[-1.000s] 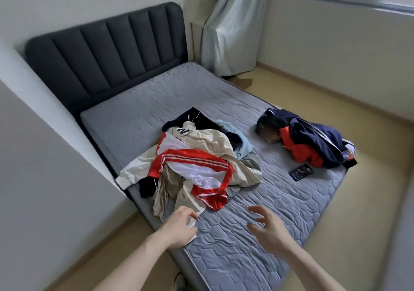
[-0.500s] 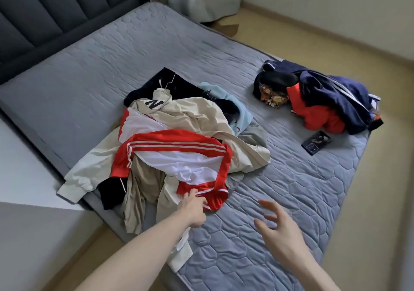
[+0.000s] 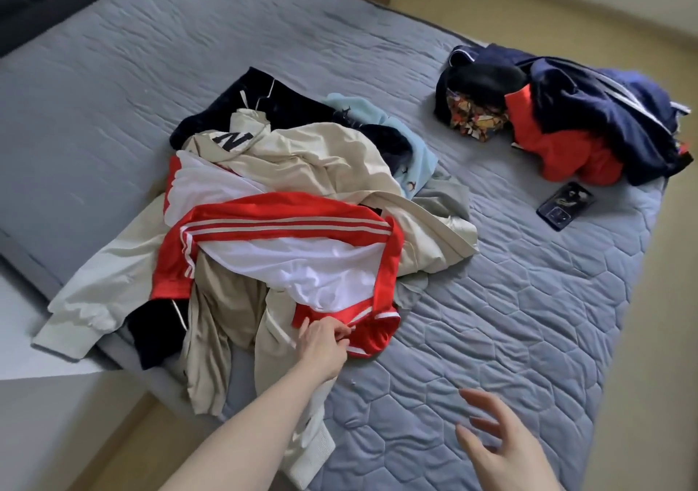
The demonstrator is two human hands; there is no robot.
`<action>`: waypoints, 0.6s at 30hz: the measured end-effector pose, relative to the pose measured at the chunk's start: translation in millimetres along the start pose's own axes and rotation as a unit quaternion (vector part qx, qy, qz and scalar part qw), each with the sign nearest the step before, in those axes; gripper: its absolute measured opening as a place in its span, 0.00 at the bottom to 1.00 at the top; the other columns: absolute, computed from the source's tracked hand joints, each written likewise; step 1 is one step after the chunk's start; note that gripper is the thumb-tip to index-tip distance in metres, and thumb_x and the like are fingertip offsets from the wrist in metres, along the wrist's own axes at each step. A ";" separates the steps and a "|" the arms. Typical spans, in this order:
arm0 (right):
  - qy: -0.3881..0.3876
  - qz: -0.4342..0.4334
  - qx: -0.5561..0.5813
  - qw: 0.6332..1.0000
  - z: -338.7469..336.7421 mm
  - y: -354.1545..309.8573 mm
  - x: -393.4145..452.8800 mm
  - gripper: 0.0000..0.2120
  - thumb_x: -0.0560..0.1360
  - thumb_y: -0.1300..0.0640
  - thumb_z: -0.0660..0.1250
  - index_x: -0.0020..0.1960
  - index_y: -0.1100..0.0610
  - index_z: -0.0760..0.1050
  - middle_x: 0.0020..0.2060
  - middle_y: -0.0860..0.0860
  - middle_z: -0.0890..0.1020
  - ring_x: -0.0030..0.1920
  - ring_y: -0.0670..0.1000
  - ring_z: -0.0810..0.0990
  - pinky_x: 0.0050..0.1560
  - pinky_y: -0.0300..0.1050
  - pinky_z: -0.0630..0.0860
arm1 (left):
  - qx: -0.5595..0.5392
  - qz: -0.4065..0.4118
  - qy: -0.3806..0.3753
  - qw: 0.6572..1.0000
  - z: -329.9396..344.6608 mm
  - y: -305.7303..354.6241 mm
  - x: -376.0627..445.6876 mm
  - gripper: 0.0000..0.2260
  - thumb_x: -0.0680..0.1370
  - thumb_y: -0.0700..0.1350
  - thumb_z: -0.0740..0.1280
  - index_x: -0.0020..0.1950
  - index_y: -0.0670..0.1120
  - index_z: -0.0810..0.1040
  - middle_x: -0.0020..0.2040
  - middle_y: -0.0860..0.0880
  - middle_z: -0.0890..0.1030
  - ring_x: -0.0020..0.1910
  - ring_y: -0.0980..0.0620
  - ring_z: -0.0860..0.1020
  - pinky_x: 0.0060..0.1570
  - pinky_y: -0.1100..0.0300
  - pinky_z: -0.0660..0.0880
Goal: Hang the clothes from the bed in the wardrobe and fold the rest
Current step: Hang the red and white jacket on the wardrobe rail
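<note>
On the grey mattress point(image 3: 491, 320) from our head view, our left hand point(image 3: 321, 347) pinches the hem of the red-and-white jacket point(image 3: 287, 248), topmost on the near clothes pile. Our right hand point(image 3: 502, 449) hovers with fingers spread, holding nothing. Farther right lie a navy-and-red heap point(image 3: 566, 120) and a phone point(image 3: 565, 205).

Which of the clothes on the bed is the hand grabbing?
The red and white striped jersey on top of the big pile. The left hand pinches its red hem; the beige jacket and other clothes lie untouched.
</note>
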State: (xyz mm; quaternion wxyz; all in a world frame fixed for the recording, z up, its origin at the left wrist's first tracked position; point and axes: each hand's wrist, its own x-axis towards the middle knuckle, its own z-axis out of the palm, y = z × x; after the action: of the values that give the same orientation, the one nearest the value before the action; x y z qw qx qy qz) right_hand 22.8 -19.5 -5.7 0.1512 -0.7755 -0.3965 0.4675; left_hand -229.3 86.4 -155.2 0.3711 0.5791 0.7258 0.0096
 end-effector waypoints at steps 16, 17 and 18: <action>-0.120 -0.106 0.025 0.987 -62.8 -149.7 -177.7 0.16 0.78 0.57 0.73 0.63 0.46 0.76 0.60 0.43 0.82 0.55 0.43 0.83 0.49 0.38 0.77 | -0.435 0.048 0.005 0.899 -307.0 98.5 -340.7 0.13 0.85 0.39 0.63 0.46 0.46 0.85 0.38 0.48 0.81 0.38 0.55 0.78 0.44 0.65 0.75; -0.141 -0.095 0.030 0.985 -67.5 -154.2 -191.5 0.15 0.79 0.54 0.72 0.64 0.47 0.76 0.60 0.44 0.82 0.54 0.44 0.83 0.49 0.40 0.78 | -0.449 0.056 0.017 0.892 -316.6 109.0 -367.9 0.13 0.85 0.39 0.62 0.46 0.46 0.84 0.37 0.48 0.81 0.37 0.55 0.78 0.43 0.65 0.74; -0.164 -0.070 0.049 0.983 -69.0 -156.6 -200.4 0.15 0.80 0.50 0.71 0.66 0.48 0.75 0.59 0.46 0.82 0.54 0.46 0.83 0.50 0.43 0.80 | -0.459 0.063 0.027 0.886 -321.7 118.9 -388.1 0.13 0.86 0.39 0.62 0.46 0.47 0.84 0.37 0.48 0.80 0.38 0.54 0.77 0.44 0.63 0.73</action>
State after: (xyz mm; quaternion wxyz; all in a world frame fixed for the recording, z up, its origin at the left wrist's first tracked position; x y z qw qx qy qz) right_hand -42.9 -61.5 246.1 0.1546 -0.6505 -0.4453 0.5955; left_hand -286.2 -69.7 335.3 0.5738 0.3887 0.6121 0.3808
